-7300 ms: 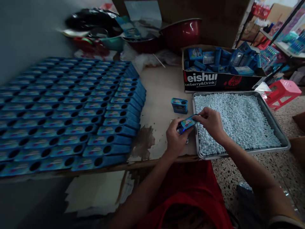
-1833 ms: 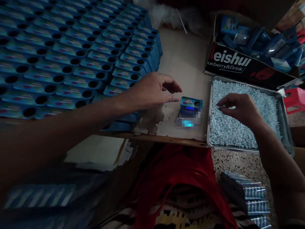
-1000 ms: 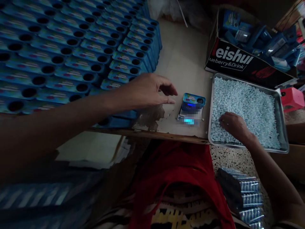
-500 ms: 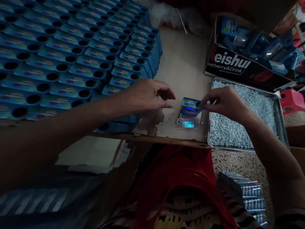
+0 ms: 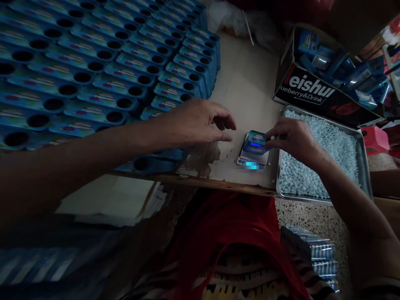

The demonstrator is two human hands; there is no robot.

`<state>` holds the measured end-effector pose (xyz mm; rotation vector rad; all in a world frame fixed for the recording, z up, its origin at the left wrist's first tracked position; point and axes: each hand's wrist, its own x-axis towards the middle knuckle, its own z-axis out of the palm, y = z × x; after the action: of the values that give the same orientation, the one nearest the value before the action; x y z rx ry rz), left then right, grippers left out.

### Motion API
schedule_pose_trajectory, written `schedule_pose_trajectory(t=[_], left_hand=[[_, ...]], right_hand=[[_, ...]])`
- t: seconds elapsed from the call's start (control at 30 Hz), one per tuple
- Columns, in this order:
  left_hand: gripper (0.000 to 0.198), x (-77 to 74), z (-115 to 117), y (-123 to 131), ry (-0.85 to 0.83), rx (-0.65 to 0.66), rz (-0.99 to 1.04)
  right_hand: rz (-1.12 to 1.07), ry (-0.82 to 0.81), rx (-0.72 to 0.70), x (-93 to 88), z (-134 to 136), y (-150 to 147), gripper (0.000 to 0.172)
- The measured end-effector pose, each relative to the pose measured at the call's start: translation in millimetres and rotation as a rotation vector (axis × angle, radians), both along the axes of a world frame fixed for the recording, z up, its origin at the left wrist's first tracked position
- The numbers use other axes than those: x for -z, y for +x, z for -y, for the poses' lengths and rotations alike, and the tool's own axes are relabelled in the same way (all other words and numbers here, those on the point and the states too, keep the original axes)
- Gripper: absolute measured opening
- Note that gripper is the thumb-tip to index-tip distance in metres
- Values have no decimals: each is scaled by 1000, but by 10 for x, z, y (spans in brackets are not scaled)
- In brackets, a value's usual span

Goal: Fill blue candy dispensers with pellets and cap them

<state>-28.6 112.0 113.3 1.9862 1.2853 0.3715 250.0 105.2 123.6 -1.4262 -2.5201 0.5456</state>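
Observation:
A small blue tin (image 5: 256,141) with a printed lid stands on a compact digital scale (image 5: 253,158), whose display glows light blue. My right hand (image 5: 292,135) is at the tin's right end, fingers pinched around small white candy pellets; one pellet (image 5: 272,137) shows between them. Whether the fingertips touch the tin I cannot tell. To the left of the scale, my left hand (image 5: 215,123) hovers with thumb and fingers apart, holding nothing. Beneath my right forearm lies a metal tray (image 5: 368,175) spread with pale candy pellets (image 5: 303,175).
Rows of blue tins (image 5: 103,79) with dark round openings fill the table's left side. A black printed carton (image 5: 315,93) of blue packages stands behind the tray. A pink plastic object (image 5: 375,139) is at the right. Wrapped packs (image 5: 318,250) lie on the speckled floor.
The view has shifted slightly, moving the scene a little right and down. My right hand has come closer over the tin's right end. My left hand stays open beside it.

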Motion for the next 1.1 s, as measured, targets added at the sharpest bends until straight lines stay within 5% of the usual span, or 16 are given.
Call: schedule_pose_trajectory(t=[0.27, 0.4, 0.53, 0.73, 0.87, 0.97, 1.1], left_hand=[[35, 25, -17, 82, -3, 0, -32], [34, -26, -36, 173, 28, 27, -43], [33, -70, -54, 301, 6, 19, -49], [32, -85, -4, 337, -6, 38, -40], [34, -52, -6, 195, 5, 47, -53], [34, -29, -17, 157, 21, 54, -44], [65, 23, 29, 411, 242, 127, -52]], right_hand=[[-130, 43, 193, 61, 95, 397, 30], [56, -1, 138, 276, 364, 562, 21], [360, 63, -13, 628, 675, 371, 21], [572, 77, 55, 894, 761, 130, 28], [546, 59, 93, 824, 728, 171, 27], [484, 101, 141, 608, 714, 227, 18], [450, 207, 256, 275, 654, 404, 12]])
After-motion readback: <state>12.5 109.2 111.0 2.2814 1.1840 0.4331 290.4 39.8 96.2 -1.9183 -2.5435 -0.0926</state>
